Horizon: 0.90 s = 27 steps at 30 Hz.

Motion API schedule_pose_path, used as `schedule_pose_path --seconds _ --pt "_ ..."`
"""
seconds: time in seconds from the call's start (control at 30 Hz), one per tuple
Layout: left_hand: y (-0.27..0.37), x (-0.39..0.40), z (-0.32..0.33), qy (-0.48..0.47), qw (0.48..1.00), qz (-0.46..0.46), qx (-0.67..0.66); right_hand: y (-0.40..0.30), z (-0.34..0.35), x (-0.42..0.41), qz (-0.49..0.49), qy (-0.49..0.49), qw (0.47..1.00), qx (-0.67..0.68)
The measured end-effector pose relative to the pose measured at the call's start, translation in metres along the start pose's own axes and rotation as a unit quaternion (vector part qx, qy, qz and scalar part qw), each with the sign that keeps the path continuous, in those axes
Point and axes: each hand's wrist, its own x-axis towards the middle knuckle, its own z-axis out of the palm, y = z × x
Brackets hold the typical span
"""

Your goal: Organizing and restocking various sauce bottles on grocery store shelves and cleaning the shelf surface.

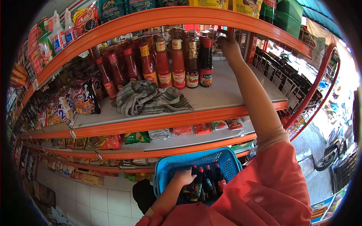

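My left hand (184, 176) is down in a blue plastic basket (195, 160), curled at the neck of a dark sauce bottle (194, 167). Its fingertips are hidden, so a grip cannot be confirmed. Beside it, several dark bottles with red caps (208, 180) lean in the basket. My right hand (229, 46) reaches deep over the shelf, fingers apart in shadow, with nothing visible in them. Just left of it stands a dark Saori sauce bottle (206, 66). A row of red chili sauce bottles (163, 66) continues leftward. A crumpled striped cloth (150, 99) lies in front of them.
An orange shelf edge (175, 17) runs above my right hand, with sauce pouches (111, 11) over it. Noodle packs (84, 97) sit at left. Small packets (202, 128) lie on the shelf below. A red metal rail (314, 87) curves upward at right. A motorcycle (331, 152) stands outside.
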Motion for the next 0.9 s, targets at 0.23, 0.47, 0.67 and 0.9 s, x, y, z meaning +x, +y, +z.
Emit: schedule_pose_path --seconds 0.23,0.47,0.67,0.9 --pt "-0.004 0.005 -0.004 -0.021 0.999 0.011 0.022 0.110 0.029 0.046 -0.270 -0.187 0.917 -0.226" --pt "0.002 0.005 -0.009 -0.018 0.999 0.041 0.028 0.094 0.032 0.049 -0.199 -0.253 0.910 -0.261" --pt "-0.012 0.007 -0.009 -0.031 0.999 0.010 0.004 0.065 0.019 0.023 0.036 -0.100 0.953 -0.282" --pt "-0.016 0.013 -0.009 0.052 0.997 0.049 -0.033 -0.002 -0.057 0.014 -0.008 0.113 0.955 -0.274"
